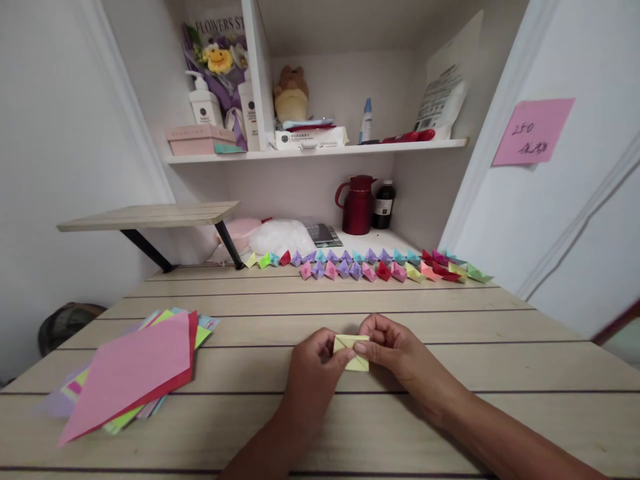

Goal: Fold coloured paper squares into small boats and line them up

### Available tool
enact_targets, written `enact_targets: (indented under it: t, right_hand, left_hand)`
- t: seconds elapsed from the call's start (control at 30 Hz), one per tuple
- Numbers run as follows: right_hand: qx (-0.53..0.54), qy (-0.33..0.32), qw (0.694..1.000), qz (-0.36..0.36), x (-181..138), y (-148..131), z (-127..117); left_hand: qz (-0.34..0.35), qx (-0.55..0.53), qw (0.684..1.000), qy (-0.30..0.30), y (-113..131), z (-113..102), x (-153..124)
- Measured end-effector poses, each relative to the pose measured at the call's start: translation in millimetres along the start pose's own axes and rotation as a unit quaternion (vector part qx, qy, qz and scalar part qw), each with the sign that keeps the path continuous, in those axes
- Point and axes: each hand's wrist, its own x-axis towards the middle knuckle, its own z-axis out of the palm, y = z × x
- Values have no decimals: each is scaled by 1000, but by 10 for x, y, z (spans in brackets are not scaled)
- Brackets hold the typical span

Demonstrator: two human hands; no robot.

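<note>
Head view: both hands pinch a small yellow paper fold

Head camera looks down on a pale wooden worktop (450,413) with dark seams. Just below the middle of the frame, the left hand (313,363) and the right hand (395,347) meet over a folded yellow paper (353,352). Each hand is closed around one end of it: the left thumb and fingers grip its left edge, the right fingertips pinch its upper right corner. The paper sits just above the boards; whether it touches them cannot be told.

At the lower left of the frame lies a fanned stack of coloured sheets (133,370), a pink one on top and a red one under it. Across the far edge of the worktop, above the hands, runs a row of small folded paper pieces (370,265) in many colours, partly doubled into two lines. Behind them, at centre, stand a dark red jug (357,205) and a dark bottle (385,205). A pink sticky note (533,131) hangs on the wall at the upper right.
</note>
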Motion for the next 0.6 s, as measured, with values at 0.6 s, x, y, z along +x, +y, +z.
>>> enact_targets:
  t: [0.6]
  right_hand:
    - [-281,32,933,-225,-78,-160,-108]
  left_hand:
    - [230,208,936,169,48,-74,-61]
